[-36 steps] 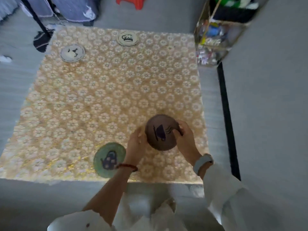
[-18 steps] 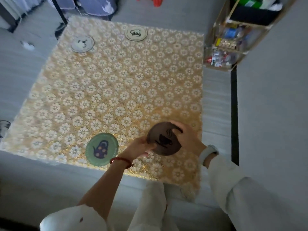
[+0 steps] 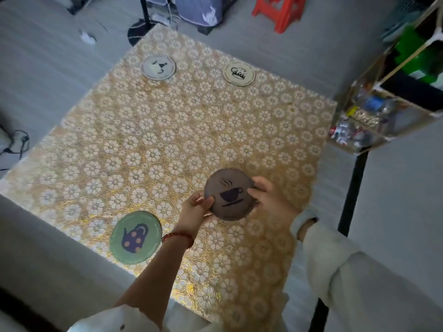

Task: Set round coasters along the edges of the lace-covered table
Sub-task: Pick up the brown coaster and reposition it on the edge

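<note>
A brown round coaster [image 3: 229,194] with a steaming cup drawn on it is held over the near right part of the lace-covered table [image 3: 167,130]. My left hand [image 3: 196,208] pinches its left rim and my right hand [image 3: 268,200] grips its right rim. A green coaster [image 3: 135,237] with a blue teapot lies flat by the near edge, left of my left wrist. Two pale coasters lie along the far edge: one with a face-like drawing [image 3: 158,67] and one with a dark drawing [image 3: 238,73].
A clear shelf unit [image 3: 374,116] full of small items stands just past the table's right side, beside a black post [image 3: 352,188]. A red stool [image 3: 279,10] and dark stand legs [image 3: 143,17] are on the floor beyond the far edge. Grey floor surrounds the table.
The brown coaster has been turned in my hands, so the cup drawing now sits upright. The camera view has swung, making the table look rotated; the coasters lying on it stay put.
</note>
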